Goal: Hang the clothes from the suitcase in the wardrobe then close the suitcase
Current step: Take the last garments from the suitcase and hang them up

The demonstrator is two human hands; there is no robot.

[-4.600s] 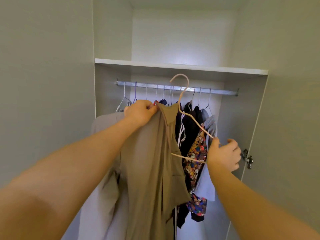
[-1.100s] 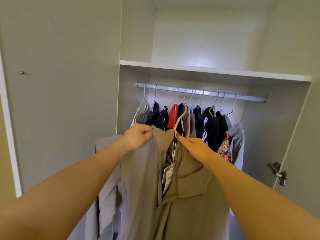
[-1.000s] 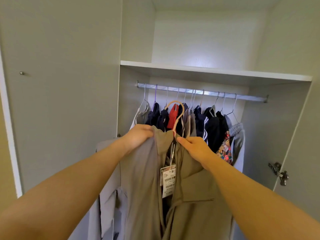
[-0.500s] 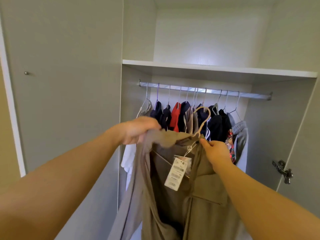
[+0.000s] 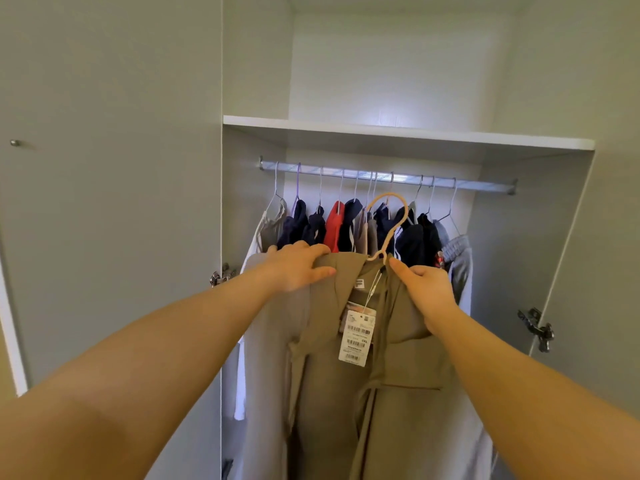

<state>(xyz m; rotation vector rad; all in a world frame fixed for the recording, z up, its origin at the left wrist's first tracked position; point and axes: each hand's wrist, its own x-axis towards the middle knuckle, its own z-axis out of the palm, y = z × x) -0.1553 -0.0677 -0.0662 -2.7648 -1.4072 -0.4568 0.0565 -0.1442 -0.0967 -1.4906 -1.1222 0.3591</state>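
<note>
A khaki shirt point(image 5: 408, 393) with a white price tag point(image 5: 356, 336) hangs on a beige hanger point(image 5: 389, 225) that I hold up in front of the open wardrobe. My left hand point(image 5: 298, 266) grips the shirt's left shoulder. My right hand point(image 5: 427, 289) pinches the right shoulder just under the hanger's neck. The hanger's hook sits below the metal rail point(image 5: 388, 176), not on it. The suitcase is out of view.
Several garments on thin hangers fill the rail: a white one point(image 5: 268, 230) at the left, navy ones, a red one point(image 5: 334, 230) and a grey one point(image 5: 459, 254) at the right. A shelf point(image 5: 398, 131) runs above. Both doors stand open, with a hinge point(image 5: 536, 329) at the right.
The shirt has been spread flatter and squarer on the hanger. My left hand slid onto the left shoulder, and the hanger's hook rose a little toward the rail.
</note>
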